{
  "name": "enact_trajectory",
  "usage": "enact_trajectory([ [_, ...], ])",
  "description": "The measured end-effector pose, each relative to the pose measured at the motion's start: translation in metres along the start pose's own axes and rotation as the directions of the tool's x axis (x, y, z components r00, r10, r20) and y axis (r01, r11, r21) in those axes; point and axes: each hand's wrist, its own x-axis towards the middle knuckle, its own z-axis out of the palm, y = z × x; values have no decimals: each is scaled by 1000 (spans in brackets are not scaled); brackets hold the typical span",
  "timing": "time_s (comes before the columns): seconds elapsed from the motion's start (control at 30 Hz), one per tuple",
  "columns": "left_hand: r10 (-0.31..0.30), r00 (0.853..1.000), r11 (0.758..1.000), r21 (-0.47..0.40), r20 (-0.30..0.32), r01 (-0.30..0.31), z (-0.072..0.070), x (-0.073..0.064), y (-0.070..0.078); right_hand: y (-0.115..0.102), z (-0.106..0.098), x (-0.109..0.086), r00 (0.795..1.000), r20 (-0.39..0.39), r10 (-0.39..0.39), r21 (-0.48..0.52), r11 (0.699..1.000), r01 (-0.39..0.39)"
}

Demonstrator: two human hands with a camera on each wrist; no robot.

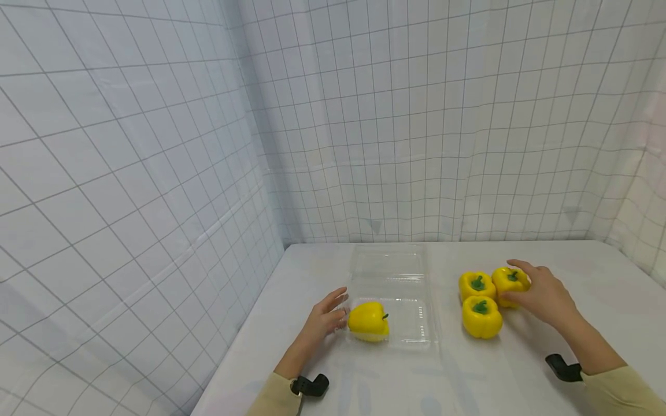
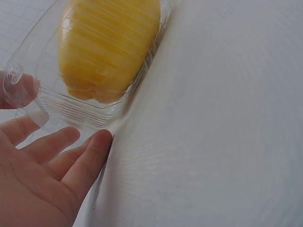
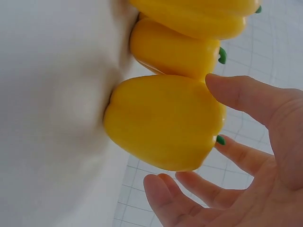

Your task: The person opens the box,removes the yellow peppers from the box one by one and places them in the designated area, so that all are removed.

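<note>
A clear plastic clamshell box (image 1: 411, 318) lies with its lid (image 1: 389, 263) folded back. One yellow bell pepper (image 1: 368, 319) lies on its side at the box's left end, stem to the right. My left hand (image 1: 325, 315) is at that end, its loosely extended fingertips (image 2: 100, 139) right by the ribbed wall. To the right, three yellow bell peppers stand stem up in a cluster. My right hand (image 1: 543, 294) spreads around the rightmost pepper (image 1: 503, 280). In the right wrist view, its thumb overlaps the pepper's top edge and the other fingers (image 3: 158, 191) are spread beside it.
The other two upright peppers are the back-left pepper (image 1: 470, 286) and the front pepper (image 1: 481, 323), both close to the rightmost one. All stand on a white table (image 1: 385, 381). White grid-patterned curtains (image 1: 395, 115) hang behind the table and along its left side.
</note>
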Motion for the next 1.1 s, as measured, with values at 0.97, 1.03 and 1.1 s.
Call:
enact_trajectory([
  [0.97, 6, 1000, 1000, 11, 16, -7, 0, 1, -3, -34, -12, 1, 998, -43, -38, 0, 999, 38],
  [1.03, 6, 1000, 1000, 16, 15, -7, -1, 1, -3, -38, -13, 2, 998, -43, -42, 2, 999, 43],
  [1.1, 7, 1000, 1000, 22, 13, -7, -1, 1, -3, -42, -14, 2, 998, -37, -42, 7, 999, 43],
])
